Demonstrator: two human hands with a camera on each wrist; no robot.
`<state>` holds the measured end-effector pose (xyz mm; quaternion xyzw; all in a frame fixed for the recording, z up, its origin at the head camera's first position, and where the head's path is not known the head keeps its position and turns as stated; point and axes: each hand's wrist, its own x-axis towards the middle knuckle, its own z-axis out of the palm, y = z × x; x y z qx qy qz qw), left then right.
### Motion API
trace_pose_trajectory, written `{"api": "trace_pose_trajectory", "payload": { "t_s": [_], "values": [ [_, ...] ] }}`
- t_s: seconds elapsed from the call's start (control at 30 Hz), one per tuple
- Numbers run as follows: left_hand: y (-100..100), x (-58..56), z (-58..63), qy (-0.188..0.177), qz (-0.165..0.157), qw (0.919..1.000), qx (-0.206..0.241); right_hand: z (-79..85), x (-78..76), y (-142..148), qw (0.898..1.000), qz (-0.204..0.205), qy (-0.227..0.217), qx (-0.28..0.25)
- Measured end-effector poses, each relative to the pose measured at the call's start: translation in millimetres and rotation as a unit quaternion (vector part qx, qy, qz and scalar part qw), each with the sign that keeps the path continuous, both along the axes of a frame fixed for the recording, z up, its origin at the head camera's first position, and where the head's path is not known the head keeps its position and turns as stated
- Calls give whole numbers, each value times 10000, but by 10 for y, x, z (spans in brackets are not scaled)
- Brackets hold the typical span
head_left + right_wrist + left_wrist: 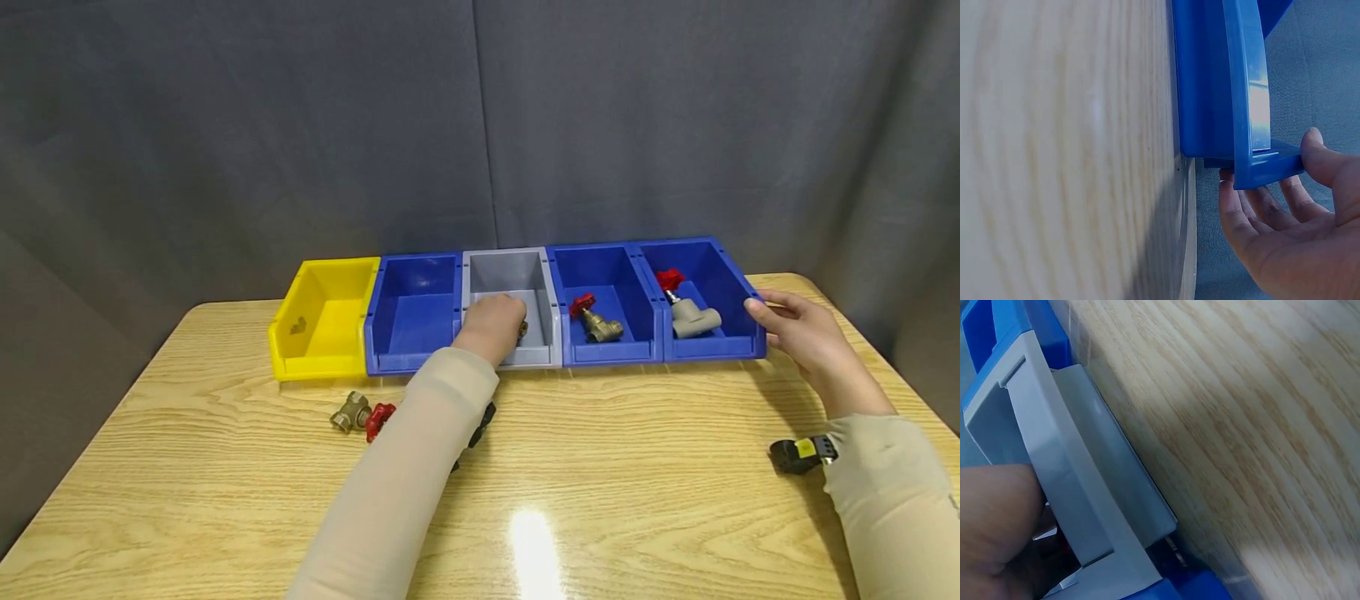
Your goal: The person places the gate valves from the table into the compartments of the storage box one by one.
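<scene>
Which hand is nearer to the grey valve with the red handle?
Right. The right hand grips the side of the rightmost blue bin, in which the grey valve lies; the left hand is inside the grey bin, two bins further left.

Valve (351,412) on table (637,450), before bins (532,357)

Tabletop (637,450) between sleeves (892,500) is free — bins (615,354) block behind.

Smooth plastic bins (507,268); glossy wood-grain table (637,450); cloth curtain (525,125).
</scene>
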<state>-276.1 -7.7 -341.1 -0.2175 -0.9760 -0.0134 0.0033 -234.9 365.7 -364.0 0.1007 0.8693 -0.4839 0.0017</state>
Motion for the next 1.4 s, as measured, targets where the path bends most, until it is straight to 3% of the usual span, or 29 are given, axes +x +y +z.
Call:
{"api": "trace_pose_trajectory", "payload": {
  "t_s": [0.27, 0.43, 0.63, 0.8, 1.13, 1.4],
  "values": [
    [-36, -10, -54, 136, -84, 9999, -19, -25, -12, -52, 9998, -11, 149, -112],
    [-45, -22, -90, 328, -348, 9988, -71, -25, 0, -48, 9998, -31, 135, -152],
    [-72, 28, -21, 304, -584, 9978, -70, -16, 13, -22, 9999, -98, 16, -77],
    [-124, 88, 63, 640, -721, 9951, -233, -4, 4, -12, 9999, -119, 80, -54],
    [-199, 261, 235, 1384, -1240, 9818, -385, 8, 1, -47, 9998, -137, 104, -130],
    [-183, 490, 405, 2123, -1858, 9559, -816, 10, 13, -34, 9998, -108, 100, -155]
  ]
}}
